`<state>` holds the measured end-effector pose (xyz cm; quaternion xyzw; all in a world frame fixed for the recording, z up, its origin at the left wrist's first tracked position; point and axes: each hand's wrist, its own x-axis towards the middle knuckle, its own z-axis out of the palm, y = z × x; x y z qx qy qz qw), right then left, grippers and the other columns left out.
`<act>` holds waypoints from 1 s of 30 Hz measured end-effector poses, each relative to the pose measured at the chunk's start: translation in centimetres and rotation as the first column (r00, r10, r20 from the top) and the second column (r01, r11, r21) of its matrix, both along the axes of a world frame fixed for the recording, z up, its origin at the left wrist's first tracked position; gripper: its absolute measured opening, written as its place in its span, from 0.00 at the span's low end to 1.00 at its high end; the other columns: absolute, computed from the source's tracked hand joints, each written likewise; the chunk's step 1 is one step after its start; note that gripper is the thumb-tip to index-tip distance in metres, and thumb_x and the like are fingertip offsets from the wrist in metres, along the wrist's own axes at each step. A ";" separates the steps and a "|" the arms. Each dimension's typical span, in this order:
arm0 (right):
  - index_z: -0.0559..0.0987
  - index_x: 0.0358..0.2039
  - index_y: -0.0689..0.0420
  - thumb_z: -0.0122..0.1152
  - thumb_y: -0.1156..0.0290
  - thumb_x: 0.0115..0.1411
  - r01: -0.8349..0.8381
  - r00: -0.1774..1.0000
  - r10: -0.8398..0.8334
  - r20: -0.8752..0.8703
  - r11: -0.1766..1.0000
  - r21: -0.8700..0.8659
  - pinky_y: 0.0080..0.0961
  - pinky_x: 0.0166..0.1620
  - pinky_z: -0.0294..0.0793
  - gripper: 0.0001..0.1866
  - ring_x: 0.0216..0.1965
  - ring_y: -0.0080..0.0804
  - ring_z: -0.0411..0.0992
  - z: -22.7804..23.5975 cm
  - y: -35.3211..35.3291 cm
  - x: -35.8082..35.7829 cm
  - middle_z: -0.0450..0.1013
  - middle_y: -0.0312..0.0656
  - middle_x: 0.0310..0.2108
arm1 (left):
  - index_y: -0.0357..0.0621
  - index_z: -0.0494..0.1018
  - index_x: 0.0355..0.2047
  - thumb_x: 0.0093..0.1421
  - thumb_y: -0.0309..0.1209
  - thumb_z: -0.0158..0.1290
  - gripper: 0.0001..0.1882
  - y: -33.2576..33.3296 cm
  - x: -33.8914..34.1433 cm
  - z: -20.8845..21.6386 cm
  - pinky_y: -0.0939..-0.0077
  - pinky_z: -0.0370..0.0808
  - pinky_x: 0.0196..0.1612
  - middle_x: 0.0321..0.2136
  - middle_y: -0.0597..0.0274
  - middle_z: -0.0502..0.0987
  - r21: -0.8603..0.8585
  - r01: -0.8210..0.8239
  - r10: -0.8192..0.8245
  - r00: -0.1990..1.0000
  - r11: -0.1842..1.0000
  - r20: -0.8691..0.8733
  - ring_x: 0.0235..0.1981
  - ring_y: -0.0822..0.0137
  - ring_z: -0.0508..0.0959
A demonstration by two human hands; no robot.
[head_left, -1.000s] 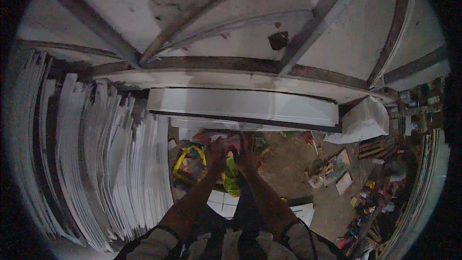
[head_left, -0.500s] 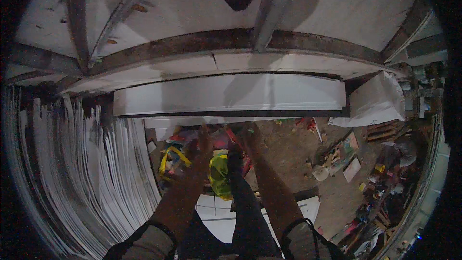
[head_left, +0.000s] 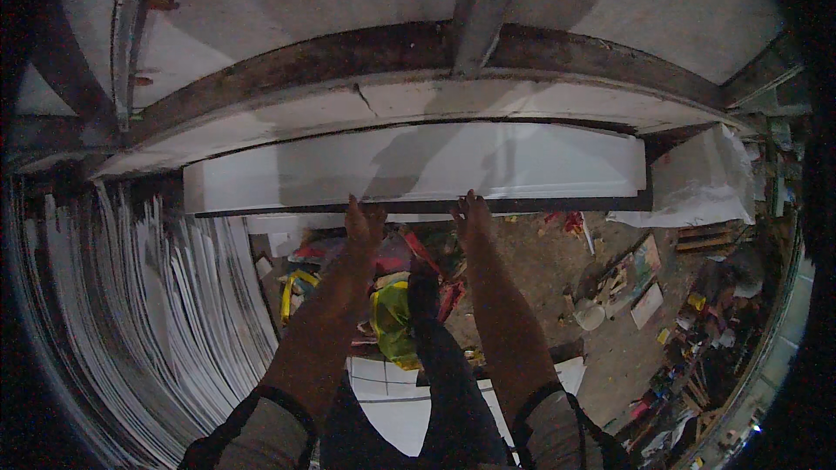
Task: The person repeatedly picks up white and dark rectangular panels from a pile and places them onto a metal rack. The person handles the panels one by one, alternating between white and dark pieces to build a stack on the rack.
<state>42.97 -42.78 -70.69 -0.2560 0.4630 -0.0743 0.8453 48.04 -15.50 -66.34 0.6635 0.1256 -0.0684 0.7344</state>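
Note:
A long white panel [head_left: 418,165] lies in front of me, with a dark strip along its near edge; it looks like the top of a stack. Both my arms stretch forward to that edge. My left hand [head_left: 365,223] is at the edge left of the middle, fingers apart and pointing away from me. To its right, my right hand [head_left: 471,215] reaches the same edge with spread fingertips over the dark strip. Dim light and blur hide whether the fingertips press on the panel. Nothing shows inside either hand.
Many thin white sheets [head_left: 187,305] stand on edge at my left. A yellow-green bag [head_left: 394,322] lies by my legs. At the right are a crumpled white sheet [head_left: 705,178], a pale bucket [head_left: 589,314] and scattered debris [head_left: 697,357]. A framed board [head_left: 296,61] rises beyond the panel.
Both hands have moved forward from below the panel's near edge up to it, and the right hand has shifted slightly right. The view has tilted a little downward.

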 end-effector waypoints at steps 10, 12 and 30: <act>0.70 0.57 0.54 0.71 0.48 0.61 -0.180 0.975 0.183 -0.125 0.983 0.036 0.45 0.52 0.74 0.33 0.49 0.38 0.71 2.6 -1.2 1.6 0.71 0.43 0.48 | 0.49 0.72 0.50 0.67 0.60 0.53 0.28 0.5 3.6 0.6 0.60 0.77 0.34 0.33 0.64 0.78 -0.481 -0.485 0.179 0.816 0.730 -0.550 0.29 0.62 0.78; 0.71 0.56 0.55 0.73 0.48 0.60 -0.152 0.975 0.166 -0.144 0.983 0.104 0.43 0.49 0.76 0.33 0.45 0.37 0.72 2.5 -2.0 1.9 0.71 0.42 0.45 | 0.49 0.73 0.49 0.65 0.61 0.55 0.29 0.6 4.2 1.3 0.62 0.76 0.31 0.32 0.64 0.78 -0.455 -0.456 0.138 0.807 0.765 -0.575 0.29 0.62 0.78; 0.74 0.52 0.56 0.75 0.49 0.58 -0.255 0.950 0.208 -0.231 0.947 -0.195 0.32 0.36 0.76 0.32 0.36 0.32 0.67 6.1 -3.7 2.7 0.68 0.38 0.38 | 0.42 0.60 0.68 0.65 0.57 0.57 0.42 -0.3 3.5 -0.6 0.56 0.79 0.47 0.44 0.54 0.79 -0.016 -0.206 0.166 0.827 0.978 -0.538 0.43 0.53 0.80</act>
